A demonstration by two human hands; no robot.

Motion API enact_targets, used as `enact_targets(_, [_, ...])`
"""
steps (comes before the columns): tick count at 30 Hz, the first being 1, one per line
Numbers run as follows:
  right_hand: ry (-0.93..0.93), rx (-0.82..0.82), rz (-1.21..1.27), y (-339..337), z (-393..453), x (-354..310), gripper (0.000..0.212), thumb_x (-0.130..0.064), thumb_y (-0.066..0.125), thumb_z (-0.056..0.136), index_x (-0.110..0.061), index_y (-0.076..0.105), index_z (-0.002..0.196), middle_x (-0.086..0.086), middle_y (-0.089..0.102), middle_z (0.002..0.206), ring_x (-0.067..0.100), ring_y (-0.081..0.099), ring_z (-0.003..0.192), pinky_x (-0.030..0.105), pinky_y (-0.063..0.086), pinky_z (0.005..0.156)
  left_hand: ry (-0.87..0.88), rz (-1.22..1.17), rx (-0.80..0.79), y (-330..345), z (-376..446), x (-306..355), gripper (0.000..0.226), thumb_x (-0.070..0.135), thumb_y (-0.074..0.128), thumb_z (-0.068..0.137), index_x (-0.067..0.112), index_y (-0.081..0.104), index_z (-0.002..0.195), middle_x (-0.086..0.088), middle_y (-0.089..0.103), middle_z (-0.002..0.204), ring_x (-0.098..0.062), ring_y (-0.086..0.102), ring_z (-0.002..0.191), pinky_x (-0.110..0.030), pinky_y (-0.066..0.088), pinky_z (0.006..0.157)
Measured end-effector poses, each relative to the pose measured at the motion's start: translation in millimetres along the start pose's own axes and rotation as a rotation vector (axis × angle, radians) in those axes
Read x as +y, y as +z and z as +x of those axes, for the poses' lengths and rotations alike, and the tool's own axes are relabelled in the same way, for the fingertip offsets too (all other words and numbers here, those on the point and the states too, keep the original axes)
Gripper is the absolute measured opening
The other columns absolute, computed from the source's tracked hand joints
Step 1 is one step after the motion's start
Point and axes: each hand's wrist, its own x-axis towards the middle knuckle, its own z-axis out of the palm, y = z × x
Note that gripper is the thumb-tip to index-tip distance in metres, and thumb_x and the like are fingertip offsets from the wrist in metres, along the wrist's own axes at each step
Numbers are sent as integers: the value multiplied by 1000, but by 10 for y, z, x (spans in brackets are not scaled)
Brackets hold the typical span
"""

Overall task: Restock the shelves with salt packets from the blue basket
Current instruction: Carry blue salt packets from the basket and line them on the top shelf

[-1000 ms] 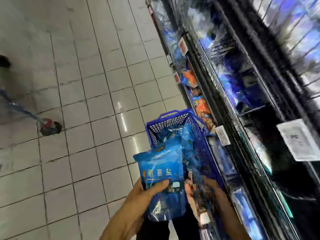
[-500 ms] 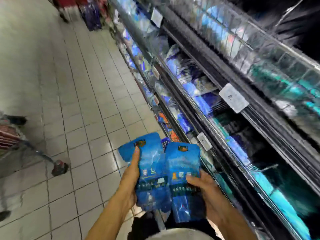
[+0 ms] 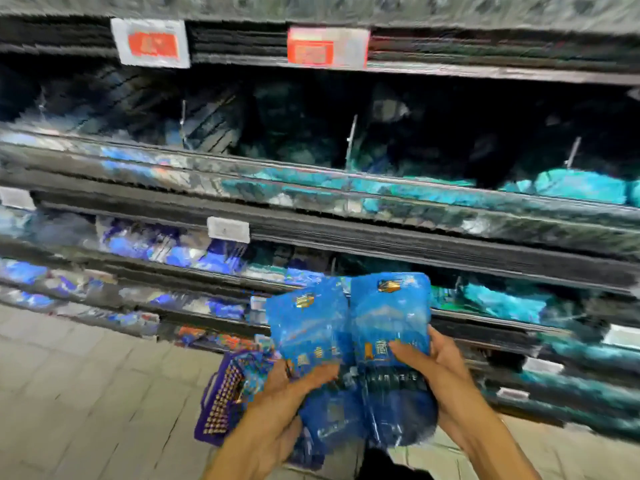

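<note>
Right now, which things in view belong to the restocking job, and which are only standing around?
Job:
- left salt packet, in left hand
- right salt packet, in right hand
- blue basket
- shelves

Not job:
- red price tags
- floor tiles

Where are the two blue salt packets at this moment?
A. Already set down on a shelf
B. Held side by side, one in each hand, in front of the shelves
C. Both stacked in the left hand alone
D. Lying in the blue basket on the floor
B: the left hand grips the left salt packet and the right hand grips the right salt packet, side by side in front of the shelves, above the blue basket.
</note>
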Motion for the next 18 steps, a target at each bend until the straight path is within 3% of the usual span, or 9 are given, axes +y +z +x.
enact_targets(2, [-54, 80, 30, -293, -204, -75, 53, -19, 84, 60, -11, 71, 110, 10, 78, 107, 21, 75, 95, 27, 61, 77, 13, 104, -89, 361, -36, -100, 67, 9, 85, 58, 8, 63, 122, -9, 77, 108, -26, 70, 109, -48, 50, 104])
enact_targets(3, [-75, 116, 52, -430, -316, -114, 52, -19, 84, 59, -11, 71, 109, 11, 78, 107, 21, 75, 95, 27, 61, 78, 55, 180, -124, 544, -43, -168, 53, 7, 84, 65, 12, 66, 114, -1, 79, 99, -12, 74, 99, -32, 57, 94])
enact_targets(5, [-110, 181, 82, -724, -546, -170, 54, -18, 84, 60, -9, 70, 111, 14, 77, 109, 26, 75, 97, 30, 61, 81, 141, 319, -174, 905, -44, -284, 32, 7, 81, 77, 20, 66, 101, 15, 78, 87, 10, 70, 74, -5, 51, 64])
enact_targets(6, [-125, 214, 89, -883, -671, -208, 56, -18, 84, 61, -7, 68, 114, 15, 76, 110, 28, 74, 99, 32, 61, 82, 179, 384, -204, 1087, -52, -322, 30, 14, 82, 77, 22, 66, 101, 20, 77, 85, 12, 68, 72, -3, 47, 60])
enact_targets(10, [-212, 361, 126, -1597, -1161, -388, 61, -19, 94, 59, -10, 70, 114, 14, 77, 109, 32, 74, 98, 46, 60, 87, 318, 524, -293, 1837, -89, -385, 52, 54, 77, 60, 33, 64, 106, 25, 75, 94, 10, 69, 85, -11, 51, 68])
enact_targets(14, [-340, 445, 186, -2321, -1525, -629, 52, -19, 81, 70, -5, 68, 118, 17, 75, 112, 32, 74, 96, 50, 60, 86, 480, 574, -356, 2670, -164, -487, 37, 52, 70, 71, 28, 66, 99, 29, 74, 88, 12, 68, 81, -2, 46, 63])
enact_targets(18, [-431, 495, 200, -3270, -1860, -983, 48, -21, 75, 76, -4, 66, 120, 17, 75, 113, 33, 74, 96, 46, 63, 77, 551, 567, -441, 3670, -390, -760, 37, 50, 69, 69, 28, 69, 99, 23, 76, 93, 7, 71, 86, -9, 51, 68])
